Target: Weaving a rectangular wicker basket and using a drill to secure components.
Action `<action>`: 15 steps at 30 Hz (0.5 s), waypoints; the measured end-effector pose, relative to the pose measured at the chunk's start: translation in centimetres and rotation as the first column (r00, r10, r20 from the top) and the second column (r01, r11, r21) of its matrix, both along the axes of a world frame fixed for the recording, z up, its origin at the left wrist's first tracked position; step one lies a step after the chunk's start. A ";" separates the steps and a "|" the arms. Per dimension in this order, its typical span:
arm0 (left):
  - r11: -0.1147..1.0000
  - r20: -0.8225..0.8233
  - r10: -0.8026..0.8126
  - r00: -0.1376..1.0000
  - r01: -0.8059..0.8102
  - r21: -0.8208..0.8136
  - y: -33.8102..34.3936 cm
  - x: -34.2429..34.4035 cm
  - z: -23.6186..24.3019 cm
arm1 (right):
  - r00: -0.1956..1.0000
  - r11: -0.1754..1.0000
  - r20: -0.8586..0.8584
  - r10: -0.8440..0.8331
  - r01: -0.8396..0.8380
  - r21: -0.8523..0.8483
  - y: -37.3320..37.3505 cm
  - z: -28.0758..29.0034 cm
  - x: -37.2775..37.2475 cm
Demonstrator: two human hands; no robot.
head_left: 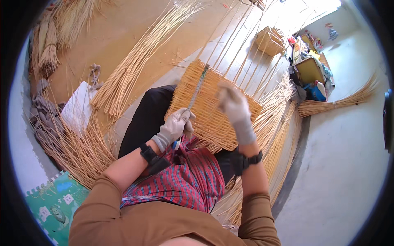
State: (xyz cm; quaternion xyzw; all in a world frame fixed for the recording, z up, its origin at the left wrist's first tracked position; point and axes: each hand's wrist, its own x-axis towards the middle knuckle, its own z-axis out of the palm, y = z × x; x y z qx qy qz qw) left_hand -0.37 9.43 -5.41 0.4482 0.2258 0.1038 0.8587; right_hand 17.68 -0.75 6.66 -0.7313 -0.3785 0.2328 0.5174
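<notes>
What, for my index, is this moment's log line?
left hand: holding measuring tape; right hand: blurred, over woven panel; both: gloved

The woven panel (209,117) is honey-gold, ribbed in close rows. Across it the tape (195,95) shows silvery grey, turning dark and greenish at its far end. Off-white gloves with greyer cuffs cover the left hand (174,127) and right hand (235,104). The wristbands (150,154) are black, the sleeves (97,201) plain brown, and the trousers (150,107) black. Red cloth (178,178) on the lap carries blue and pale stripes. Loose rods (133,67) are pale straw; the foam mat (45,200) is green with white figures; the wall (336,176) is bluish white.
</notes>
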 end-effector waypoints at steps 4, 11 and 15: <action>0.997 -0.061 -0.037 0.997 0.042 0.069 0.3 2.7 0.3 | 0.963 0.963 0.039 -0.268 0.269 -0.013 7.5 1.4 4.5; 0.999 -0.117 0.026 0.993 -0.022 0.037 -0.6 3.8 -0.4 | 0.904 0.981 -0.404 -0.137 0.067 -0.183 10.1 -0.9 7.3; 0.992 -0.129 0.029 0.991 -0.012 0.127 -1.1 4.0 -1.1 | 0.906 0.986 -0.417 -0.066 -0.006 -0.169 9.9 -1.8 8.1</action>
